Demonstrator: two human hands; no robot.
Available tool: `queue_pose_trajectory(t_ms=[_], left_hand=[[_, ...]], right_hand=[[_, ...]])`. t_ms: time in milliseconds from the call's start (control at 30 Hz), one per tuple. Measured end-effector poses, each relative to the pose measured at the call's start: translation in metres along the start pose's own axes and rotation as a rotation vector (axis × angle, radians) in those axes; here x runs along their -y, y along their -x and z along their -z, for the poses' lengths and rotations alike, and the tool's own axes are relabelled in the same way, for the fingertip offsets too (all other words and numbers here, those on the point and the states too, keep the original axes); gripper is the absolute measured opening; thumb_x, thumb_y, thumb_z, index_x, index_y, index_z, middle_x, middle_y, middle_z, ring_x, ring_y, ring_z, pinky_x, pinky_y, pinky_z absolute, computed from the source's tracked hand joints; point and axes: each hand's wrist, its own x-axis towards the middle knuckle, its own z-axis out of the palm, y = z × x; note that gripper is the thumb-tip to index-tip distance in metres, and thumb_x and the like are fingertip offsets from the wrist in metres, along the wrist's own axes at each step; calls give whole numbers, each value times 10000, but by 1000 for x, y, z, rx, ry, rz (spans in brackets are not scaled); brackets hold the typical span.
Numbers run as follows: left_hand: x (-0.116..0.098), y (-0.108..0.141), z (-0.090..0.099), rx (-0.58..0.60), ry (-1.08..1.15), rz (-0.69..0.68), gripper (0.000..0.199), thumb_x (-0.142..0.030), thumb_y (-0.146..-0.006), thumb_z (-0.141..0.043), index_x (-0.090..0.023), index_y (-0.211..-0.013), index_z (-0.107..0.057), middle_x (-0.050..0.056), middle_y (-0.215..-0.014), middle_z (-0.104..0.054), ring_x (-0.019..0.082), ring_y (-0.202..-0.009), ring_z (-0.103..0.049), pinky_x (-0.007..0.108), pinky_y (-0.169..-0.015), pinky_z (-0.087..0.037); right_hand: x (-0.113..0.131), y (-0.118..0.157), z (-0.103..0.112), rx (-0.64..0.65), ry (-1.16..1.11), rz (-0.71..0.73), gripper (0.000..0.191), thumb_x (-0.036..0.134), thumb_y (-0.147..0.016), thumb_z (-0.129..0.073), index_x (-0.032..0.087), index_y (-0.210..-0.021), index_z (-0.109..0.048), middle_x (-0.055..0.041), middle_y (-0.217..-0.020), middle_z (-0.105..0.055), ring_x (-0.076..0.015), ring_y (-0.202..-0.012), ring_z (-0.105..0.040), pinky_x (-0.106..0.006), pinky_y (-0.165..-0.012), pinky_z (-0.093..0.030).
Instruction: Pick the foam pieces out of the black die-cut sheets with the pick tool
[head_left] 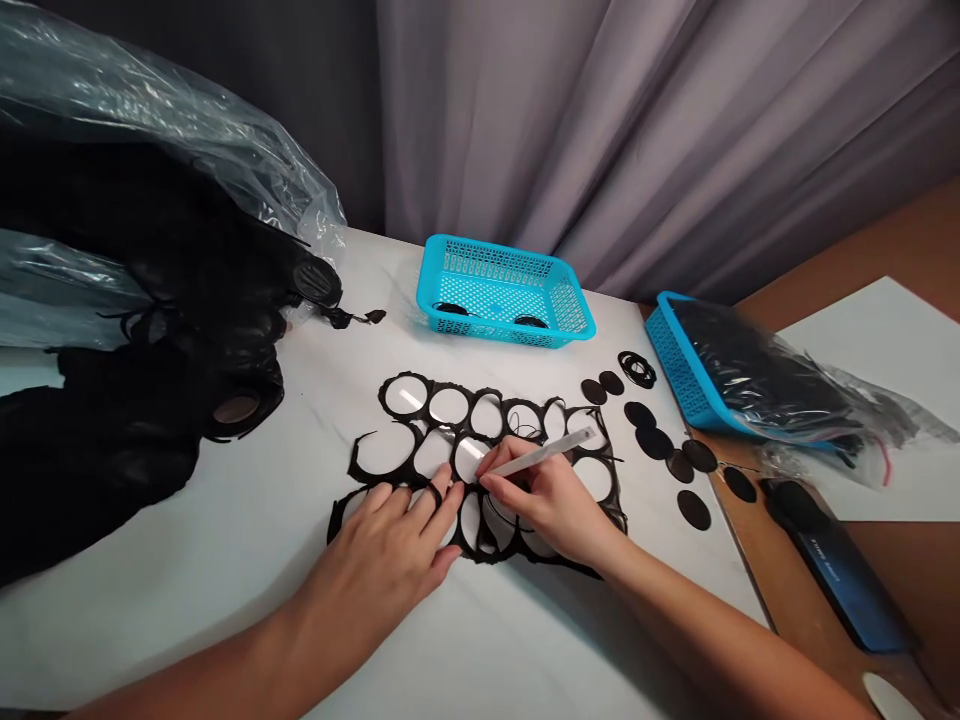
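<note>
A thin black sheet with rows of round cut-outs lies on the white table, its edges ragged and some bridges twisted. My left hand rests palm down on its lower left part, fingers stretched out, a dark ring on one finger. My right hand pinches a slim translucent pen-like tool, slanting up to the right. Its tip is hidden by the fingers, close to the middle of the sheet. Loose black strands lie around the right fingers. To the right are several dark discs.
A blue plastic basket holding a few dark round pieces stands behind the sheet. Another blue basket with a bagged black bundle is at right, near a dark blue device. Black material in clear plastic covers the left side.
</note>
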Motion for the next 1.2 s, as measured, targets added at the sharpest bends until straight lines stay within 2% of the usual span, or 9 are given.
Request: queue_pose_trajectory(t_ms=[100,500,600,733,833,933,967,1033,1200], left_hand=[[2,1,0,-6,17,25,400,-266,-960,-554,-151,-1340,-610,113,-1333,-607,229,-833,-594,404,-834,-368],[1,-1,1,42,45,38,399,-249,-947,-528,-170,-1328,-616,117,-1343,-598,218,-781,-561,384,-767,-360],[1,-1,1,43,49,31,387,-239,-943,-528,-147,-1307,-621,128,-1346,-596,222,-779,-562,389,-757,-359],[0,-1,2,51,63,32,366,-213,-918,-544,-114,-1259,-632,138,-1320,-616,216,-775,-572,393,-766,-368],[0,-2,2,39,60,43,381,-202,-896,-557,-151,-1267,-627,119,-1339,-611,213,-771,-583,392,-763,-379],[1,-2,0,22,64,41,388,-191,-874,-577,-169,-1257,-631,112,-1349,-606,205,-752,-587,380,-741,-394],[1,-1,0,17,66,40,391,-191,-872,-580,-166,-1259,-629,115,-1347,-607,202,-746,-588,376,-733,-401],[2,0,-1,9,71,42,400,-191,-867,-584,-164,-1264,-625,117,-1341,-611,200,-736,-588,373,-723,-414],[5,-1,0,-9,108,54,428,-182,-814,-644,-181,-1242,-637,104,-1321,-619,203,-766,-605,362,-737,-447]], right_hand=[[-1,-1,-5,-38,122,52,118,228,-903,-605,187,-794,-586,-11,-871,-646,-158,-789,-545,-291,-696,-410],[-5,2,-15,-98,261,120,151,234,-941,-567,192,-799,-539,-37,-855,-609,-183,-826,-546,-312,-718,-435],[-6,7,-24,-96,498,305,99,143,-935,-498,191,-854,-531,-72,-902,-610,-195,-809,-533,-322,-701,-460],[2,9,-22,-16,880,648,220,32,-941,-380,160,-946,-559,-133,-1016,-642,-229,-878,-538,-372,-804,-478],[9,-8,15,-191,911,623,197,74,-968,-390,172,-953,-560,-138,-1085,-643,-239,-939,-555,-371,-818,-468],[7,-34,65,-632,926,484,175,161,-971,-434,186,-831,-536,-122,-917,-646,-260,-888,-558,-406,-805,-435],[5,-41,78,-752,896,411,168,195,-957,-480,190,-797,-530,-115,-884,-644,-255,-852,-555,-398,-780,-430],[1,-49,90,-777,684,266,167,268,-921,-579,189,-775,-557,-91,-843,-644,-223,-771,-558,-363,-721,-439],[6,-37,62,-198,-385,-93,310,367,-786,-786,170,-761,-547,-87,-913,-677,-213,-854,-677,-205,-496,-443]])
